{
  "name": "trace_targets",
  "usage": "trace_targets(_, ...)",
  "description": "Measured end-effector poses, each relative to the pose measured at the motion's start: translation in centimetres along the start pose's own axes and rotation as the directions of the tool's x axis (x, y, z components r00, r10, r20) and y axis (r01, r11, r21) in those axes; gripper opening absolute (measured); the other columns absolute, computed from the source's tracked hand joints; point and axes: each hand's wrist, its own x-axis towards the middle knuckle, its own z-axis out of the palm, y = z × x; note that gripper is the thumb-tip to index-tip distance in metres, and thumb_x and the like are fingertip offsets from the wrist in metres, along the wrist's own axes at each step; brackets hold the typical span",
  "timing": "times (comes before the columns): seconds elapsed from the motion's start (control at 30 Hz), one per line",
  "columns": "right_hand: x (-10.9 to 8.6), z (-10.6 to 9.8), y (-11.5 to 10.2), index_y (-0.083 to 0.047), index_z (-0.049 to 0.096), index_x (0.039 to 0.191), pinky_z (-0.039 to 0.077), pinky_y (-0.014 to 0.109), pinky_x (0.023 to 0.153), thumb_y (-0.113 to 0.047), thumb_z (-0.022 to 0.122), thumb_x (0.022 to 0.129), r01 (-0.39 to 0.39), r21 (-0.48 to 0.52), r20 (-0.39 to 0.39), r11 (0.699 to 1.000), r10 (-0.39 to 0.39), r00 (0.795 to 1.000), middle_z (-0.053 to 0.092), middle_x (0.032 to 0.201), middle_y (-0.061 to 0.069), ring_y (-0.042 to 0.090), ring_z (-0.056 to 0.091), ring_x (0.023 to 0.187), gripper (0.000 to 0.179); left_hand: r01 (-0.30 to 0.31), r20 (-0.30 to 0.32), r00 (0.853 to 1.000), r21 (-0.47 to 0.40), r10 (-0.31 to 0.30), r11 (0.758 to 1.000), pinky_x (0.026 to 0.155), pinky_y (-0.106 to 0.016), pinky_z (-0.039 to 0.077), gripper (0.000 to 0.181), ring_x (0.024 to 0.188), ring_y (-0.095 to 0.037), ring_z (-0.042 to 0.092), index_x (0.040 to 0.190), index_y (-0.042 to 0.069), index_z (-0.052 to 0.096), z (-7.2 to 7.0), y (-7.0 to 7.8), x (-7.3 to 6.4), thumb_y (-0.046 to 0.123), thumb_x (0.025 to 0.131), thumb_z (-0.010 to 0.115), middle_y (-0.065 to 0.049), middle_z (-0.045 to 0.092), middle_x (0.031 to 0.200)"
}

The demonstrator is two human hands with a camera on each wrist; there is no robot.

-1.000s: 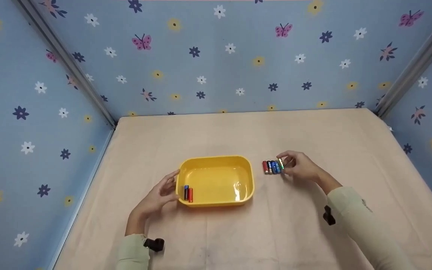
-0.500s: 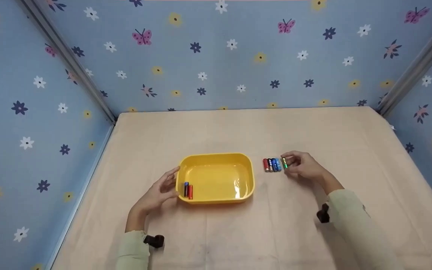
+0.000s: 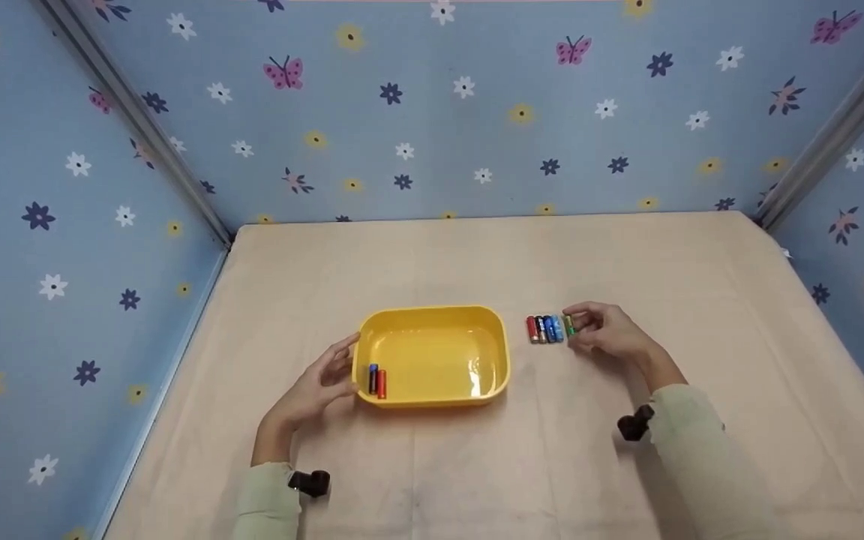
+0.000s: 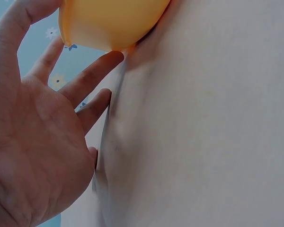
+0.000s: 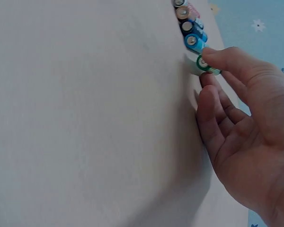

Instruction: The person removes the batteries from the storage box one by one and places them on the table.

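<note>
A yellow plastic tub (image 3: 432, 403) stands mid-table in the head view, with a dark blue-topped battery (image 3: 373, 379) and a red battery (image 3: 382, 384) side by side in its near left corner. My left hand (image 3: 310, 394) touches the tub's left end, its fingers spread and mostly straight. In the left wrist view, the fingertips lie at the tub's wall (image 4: 109, 23). To the tub's right, my right hand (image 3: 612, 331) pinches a green-and-gold battery (image 5: 203, 63) between thumb and fingers. Just left of it lies a tight row of batteries: red (image 3: 532, 330), dark, blue (image 3: 549, 330) and light blue.
A beige cloth (image 3: 439, 480) covers the table. Blue panels (image 3: 432, 112) printed with flowers and butterflies close off the back and both sides. Small black cameras sit at the left wrist (image 3: 310, 484) and right wrist (image 3: 634, 424).
My right hand has shifted slightly right with the green-and-gold battery, leaving a gap from the row. It has barely moved in the last half second. The left hand stays at the tub.
</note>
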Motion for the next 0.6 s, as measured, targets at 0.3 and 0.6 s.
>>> trace_targets(0.3,0.26,0.44,-0.21,0.005,0.062,0.153,0.052,0.022,0.073,0.002,0.076,0.096,-0.031,0.013,-0.007,0.999,0.031,0.999,0.067,0.119,0.013,0.015,0.056,0.093,0.059,0.018,-0.011,1.000,0.008,-0.018,1.000,0.138,-0.079,0.018,0.087,0.171,-0.046,0.036,0.178,0.026,0.034,-0.03,-0.24,-0.23,0.023,0.105,0.081,-0.017,0.036,0.185)
trace_targets(0.6,0.32,0.27,-0.39,0.009,0.060,0.152,0.050,0.023,0.068,0.004,0.075,0.095,0.016,-0.003,0.029,1.000,-0.016,0.999,0.067,0.118,0.018,0.015,0.055,0.090,0.060,-0.002,-0.002,1.000,-0.014,0.002,1.000,0.139,-0.079,0.016,0.088,0.170,-0.048,0.038,0.179,0.021,0.033,0.13,-0.13,-0.07,0.019,0.105,0.081,-0.022,0.039,0.183)
